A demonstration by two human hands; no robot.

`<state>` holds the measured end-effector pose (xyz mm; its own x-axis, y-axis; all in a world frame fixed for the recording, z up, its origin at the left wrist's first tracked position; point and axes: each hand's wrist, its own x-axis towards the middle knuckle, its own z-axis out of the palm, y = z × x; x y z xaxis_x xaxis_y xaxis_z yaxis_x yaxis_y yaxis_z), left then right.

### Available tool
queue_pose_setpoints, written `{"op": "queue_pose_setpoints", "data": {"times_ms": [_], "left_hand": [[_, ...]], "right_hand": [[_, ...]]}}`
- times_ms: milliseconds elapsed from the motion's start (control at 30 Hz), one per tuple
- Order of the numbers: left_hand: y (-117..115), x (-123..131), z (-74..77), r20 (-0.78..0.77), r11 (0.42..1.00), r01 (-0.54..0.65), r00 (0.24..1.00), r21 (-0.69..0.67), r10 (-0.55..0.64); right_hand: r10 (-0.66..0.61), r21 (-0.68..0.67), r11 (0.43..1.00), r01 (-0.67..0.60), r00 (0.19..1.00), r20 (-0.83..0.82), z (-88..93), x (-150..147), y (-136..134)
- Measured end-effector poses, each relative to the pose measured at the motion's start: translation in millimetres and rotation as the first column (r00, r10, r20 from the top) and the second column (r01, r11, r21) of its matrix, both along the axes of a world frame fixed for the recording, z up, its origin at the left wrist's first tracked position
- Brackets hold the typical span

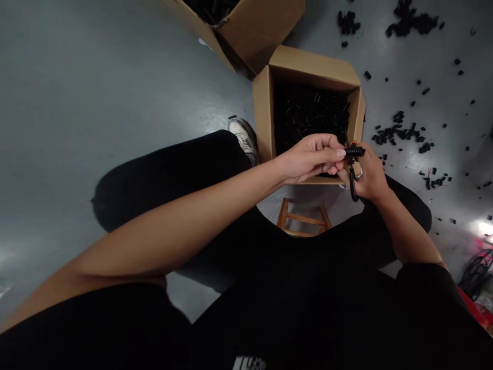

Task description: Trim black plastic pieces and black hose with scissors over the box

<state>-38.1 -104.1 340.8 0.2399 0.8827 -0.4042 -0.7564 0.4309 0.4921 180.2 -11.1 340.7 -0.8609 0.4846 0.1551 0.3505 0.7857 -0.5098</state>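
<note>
A short ribbed black plastic piece (354, 151) with a small orange tip is held over the near edge of a cardboard box. A thin black cable (352, 186) hangs from it in a narrow loop. My right hand (365, 172) grips the piece and cable, and a silver ring or clip shows at its fingers. My left hand (311, 159) is beside it, with fingertips pressed against the piece's left end. The cardboard box (264, 114) below holds many short black pieces (310, 115).
A second open cardboard box (254, 31) stands at the top. Black pieces (396, 132) lie scattered across the grey floor (115, 72) at right. A wooden stool (302, 218) stands between my black-clad legs, a sneaker (243, 139) at left, and black wires (477, 272) on red material lie at bottom right.
</note>
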Motion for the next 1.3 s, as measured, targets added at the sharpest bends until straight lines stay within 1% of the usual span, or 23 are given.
{"op": "queue_pose_setpoints", "data": {"times_ms": [100,167,333,400,500,633,733,833,933,1033,1100,1200,1300], "left_hand": [[2,3,-5.0,0.035,0.999,-0.009,0.999,-0.042,0.010],[3,1,-6.3,0.045,0.999,-0.022,0.999,-0.047,0.024],[3,-2,-10.2,0.044,0.997,-0.051,0.998,-0.060,0.053],[2,-1,-13.0,0.040,0.994,-0.049,0.998,-0.093,0.053],[0,2,-16.5,0.062,0.992,0.003,0.998,-0.130,0.005],[-4,4,-16.8,0.115,0.992,0.070,0.992,-0.107,-0.058],[-4,3,-13.6,0.112,0.990,0.099,0.990,-0.097,-0.088],[-2,1,-9.0,0.082,0.988,0.092,0.993,-0.125,-0.083],[0,-1,-4.8,0.007,0.987,0.048,0.999,-0.155,-0.048],[1,-2,-4.2,-0.084,0.986,0.004,0.996,-0.166,-0.018],[1,-3,-6.8,-0.128,0.987,-0.027,0.992,-0.158,0.007],[-1,-6,-14.2,-0.197,0.992,-0.059,0.980,-0.110,0.036],[-3,-8,-21.0,-0.250,0.996,-0.036,0.968,-0.079,0.015]], "right_hand": [[-0.012,-0.086,0.996,0.019,0.997,0.081,-2.1,1,-1],[-0.012,-0.128,0.991,0.027,0.993,0.117,-3.6,3,-1],[-0.031,-0.209,0.976,0.061,0.989,0.142,-8.0,5,-1],[-0.036,-0.216,0.973,0.076,0.983,0.182,-9.4,5,-1],[-0.036,-0.215,0.973,0.085,0.975,0.220,-10.5,4,1],[0.005,-0.202,0.979,0.034,0.982,0.189,-9.5,4,5],[0.009,-0.167,0.986,0.021,0.984,0.177,-7.6,4,5],[0.008,-0.181,0.983,0.025,0.984,0.178,-5.5,6,4],[0.016,-0.244,0.969,0.031,0.982,0.186,-2.7,7,5],[0.022,-0.310,0.950,0.041,0.980,0.196,0.7,8,7],[0.014,-0.338,0.939,0.058,0.978,0.207,2.5,7,8],[-0.008,-0.366,0.926,0.093,0.974,0.228,3.5,7,9],[0.004,-0.407,0.908,0.098,0.970,0.241,3.7,5,8]]}}
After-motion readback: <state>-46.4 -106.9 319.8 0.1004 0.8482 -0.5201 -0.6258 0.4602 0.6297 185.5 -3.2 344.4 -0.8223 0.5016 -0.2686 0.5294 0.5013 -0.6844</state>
